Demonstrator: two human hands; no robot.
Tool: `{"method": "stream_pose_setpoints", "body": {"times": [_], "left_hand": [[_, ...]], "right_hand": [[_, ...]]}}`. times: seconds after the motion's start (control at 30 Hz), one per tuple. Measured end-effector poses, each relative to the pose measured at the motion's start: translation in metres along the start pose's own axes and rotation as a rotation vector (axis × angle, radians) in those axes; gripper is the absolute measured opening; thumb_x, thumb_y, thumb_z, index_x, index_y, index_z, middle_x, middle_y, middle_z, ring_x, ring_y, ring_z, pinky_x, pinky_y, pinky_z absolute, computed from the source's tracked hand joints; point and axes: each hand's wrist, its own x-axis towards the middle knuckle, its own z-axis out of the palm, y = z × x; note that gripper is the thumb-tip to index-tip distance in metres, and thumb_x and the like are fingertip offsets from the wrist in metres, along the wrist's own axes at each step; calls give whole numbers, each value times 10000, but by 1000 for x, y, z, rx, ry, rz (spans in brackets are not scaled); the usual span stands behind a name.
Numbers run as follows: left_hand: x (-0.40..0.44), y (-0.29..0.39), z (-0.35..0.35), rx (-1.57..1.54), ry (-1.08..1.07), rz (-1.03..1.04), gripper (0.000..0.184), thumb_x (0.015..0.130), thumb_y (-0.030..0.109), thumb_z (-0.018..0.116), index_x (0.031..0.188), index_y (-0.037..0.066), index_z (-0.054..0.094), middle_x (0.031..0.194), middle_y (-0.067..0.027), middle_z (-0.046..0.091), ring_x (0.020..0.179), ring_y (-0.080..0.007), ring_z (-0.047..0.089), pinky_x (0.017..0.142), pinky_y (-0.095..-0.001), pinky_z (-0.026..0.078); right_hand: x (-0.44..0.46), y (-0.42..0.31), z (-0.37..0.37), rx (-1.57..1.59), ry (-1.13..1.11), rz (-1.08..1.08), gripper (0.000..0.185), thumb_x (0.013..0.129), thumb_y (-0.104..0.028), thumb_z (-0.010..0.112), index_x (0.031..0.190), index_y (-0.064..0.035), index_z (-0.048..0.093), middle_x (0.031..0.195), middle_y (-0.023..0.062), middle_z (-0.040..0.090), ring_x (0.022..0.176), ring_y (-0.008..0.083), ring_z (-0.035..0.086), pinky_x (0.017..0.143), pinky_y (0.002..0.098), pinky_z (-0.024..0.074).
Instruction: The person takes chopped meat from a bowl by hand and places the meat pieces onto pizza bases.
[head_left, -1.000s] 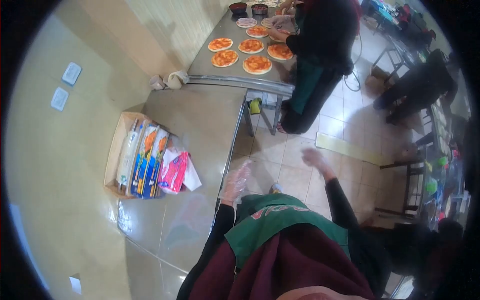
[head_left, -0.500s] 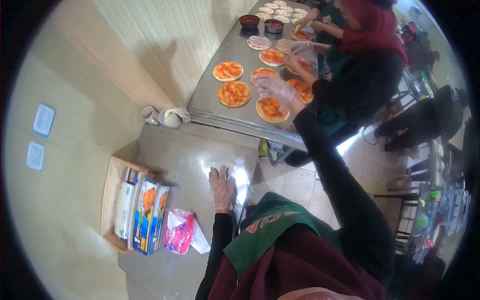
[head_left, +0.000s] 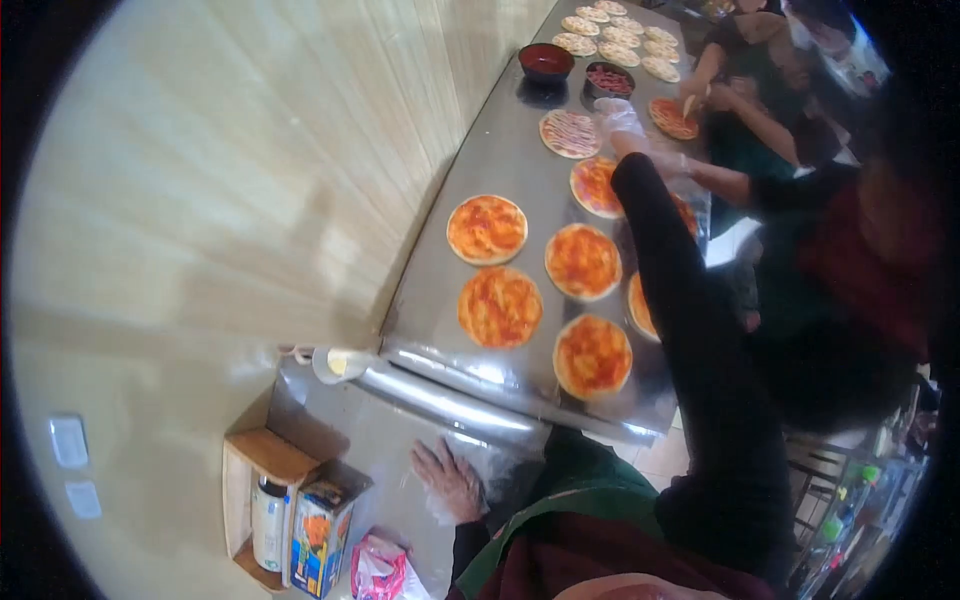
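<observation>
In a clear plastic glove, my left hand [head_left: 450, 480] lies flat with fingers spread on the lower metal table. My right hand [head_left: 620, 118], also gloved, stretches far forward to the near edge of a dark round tin [head_left: 609, 82] of chopped reddish topping. Its fingers are blurred, so their grip cannot be made out. Just left of it is a pizza base with pale and pink strips [head_left: 570, 134]. Below my right forearm lie sauced pizza bases, among them one [head_left: 583, 262] in the middle, one [head_left: 487, 229] near the wall and one [head_left: 592, 357] nearest me.
A dark red bowl [head_left: 546, 63] stands left of the tin. Pale topped bases [head_left: 618, 53] fill the far end. Co-workers stand along the right side, one hand [head_left: 700, 95] over a sauced base. A wooden rack [head_left: 270, 455], boxes and a pink tissue pack [head_left: 380, 568] sit at lower left.
My right hand has moved forward from above the near sauced bases to the tin of topping. My view has shifted closer to the pizza table. My left hand stays on the lower table.
</observation>
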Motion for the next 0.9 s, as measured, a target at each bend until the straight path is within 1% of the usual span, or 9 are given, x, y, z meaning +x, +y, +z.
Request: {"method": "stream_pose_setpoints", "body": {"times": [0.07, 0.17, 0.27, 0.4, 0.43, 0.47, 0.57, 0.7, 0.9], "left_hand": [[6, 7, -16, 92, -137, -32, 503, 927, 290, 380, 1370, 51, 384, 1450, -315, 212, 1335, -508, 192, 1108, -564, 174], [13, 10, -17, 43, -147, -65, 517, 925, 315, 371, 1374, 61, 374, 1457, -310, 209, 1334, -513, 193, 1101, -586, 165], [13, 5, -6, 3, -147, -95, 530, 930, 346, 363, 1381, 67, 362, 1467, -303, 195, 1338, -516, 184, 1095, -605, 153], [7, -7, 16, -49, -29, -55, 516, 966, 374, 300, 1419, 126, 305, 1478, -292, 179, 1341, -524, 169, 1082, -624, 152], [9, -4, 12, -38, -60, -56, 524, 971, 379, 291, 1439, 146, 268, 1483, -288, 171, 1343, -526, 161, 1081, -625, 148], [9, -4, 13, -32, -57, -56, 525, 971, 379, 291, 1440, 145, 267, 1482, -290, 172, 1343, -527, 163, 1080, -626, 147], [8, -7, 14, -15, -54, -53, 525, 969, 374, 294, 1435, 135, 278, 1476, -299, 177, 1344, -522, 166, 1074, -635, 141], [6, -8, 18, -39, -48, -83, 524, 961, 383, 307, 1407, 108, 319, 1472, -301, 184, 1346, -520, 163, 1072, -639, 134], [7, -8, 18, -40, -57, -93, 530, 952, 401, 310, 1373, 82, 356, 1466, -302, 197, 1343, -520, 168, 1070, -639, 136]], "right_hand": [[12, -2, 1, -64, -45, 155, 240, 820, -270, 599, 1008, -126, 639, 1040, 111, 632, 1024, 303, 587, 867, 405, 477], [39, 29, 38, -160, -98, 213, 266, 827, -261, 591, 1057, -130, 612, 1100, 116, 601, 1059, 298, 568, 891, 402, 463], [57, 69, 78, -231, -94, 176, 297, 834, -252, 582, 1106, -133, 586, 1159, 121, 571, 1093, 294, 548, 915, 400, 449], [68, 135, 132, -287, 31, -5, 344, 844, -241, 571, 1172, -138, 550, 1239, 128, 529, 1139, 288, 522, 947, 396, 430], [71, 146, 138, -293, 45, -21, 357, 846, -238, 568, 1188, -140, 541, 1258, 130, 519, 1150, 287, 515, 955, 395, 426], [71, 136, 128, -301, 57, -37, 370, 848, -235, 566, 1204, -141, 533, 1278, 132, 509, 1161, 285, 509, 962, 394, 421], [81, 55, 61, -288, -303, 284, 372, 835, -241, 597, 1193, -152, 548, 1232, 131, 535, 1155, 303, 511, 958, 399, 424], [69, 87, 91, -286, -177, 177, 400, 812, -225, 636, 1195, -145, 548, 1206, 140, 543, 1138, 321, 515, 936, 416, 429], [76, 91, 76, -245, -48, -11, 332, 794, -173, 634, 1116, -113, 583, 1092, 148, 582, 1058, 331, 548, 901, 424, 442]]}}
